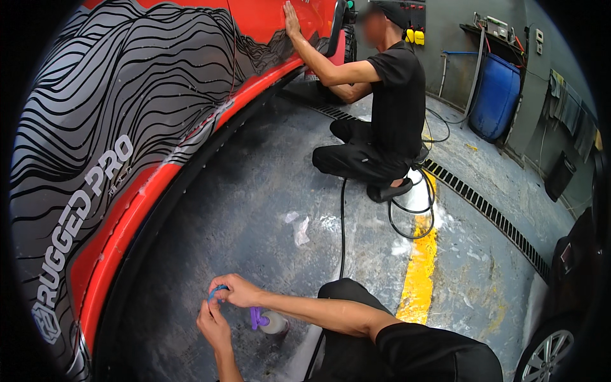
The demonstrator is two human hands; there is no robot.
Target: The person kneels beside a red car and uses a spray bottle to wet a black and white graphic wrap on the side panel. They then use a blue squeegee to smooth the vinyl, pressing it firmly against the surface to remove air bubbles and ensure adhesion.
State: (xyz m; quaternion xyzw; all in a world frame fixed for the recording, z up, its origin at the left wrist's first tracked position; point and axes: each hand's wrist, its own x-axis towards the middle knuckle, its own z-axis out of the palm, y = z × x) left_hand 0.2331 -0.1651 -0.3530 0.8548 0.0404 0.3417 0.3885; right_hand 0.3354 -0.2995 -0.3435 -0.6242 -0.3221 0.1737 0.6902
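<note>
In front of the car's lower side, my left hand and my right hand meet. Between their closed fingertips is a small blue piece, bent like a soft strip; its exact kind is too small to make out. Both hands pinch it, clear of the bodywork. Just below my right wrist, a spray bottle with a purple trigger head stands on the floor, partly hidden by my forearm. The red car with a grey panel of wavy black lines fills the left side.
A co-worker in black squats further along the car, one hand flat on its door. A black hose crosses the wet floor. Beyond lie a yellow stripe, a drain grate and a blue barrel. Another car's wheel shows lower right.
</note>
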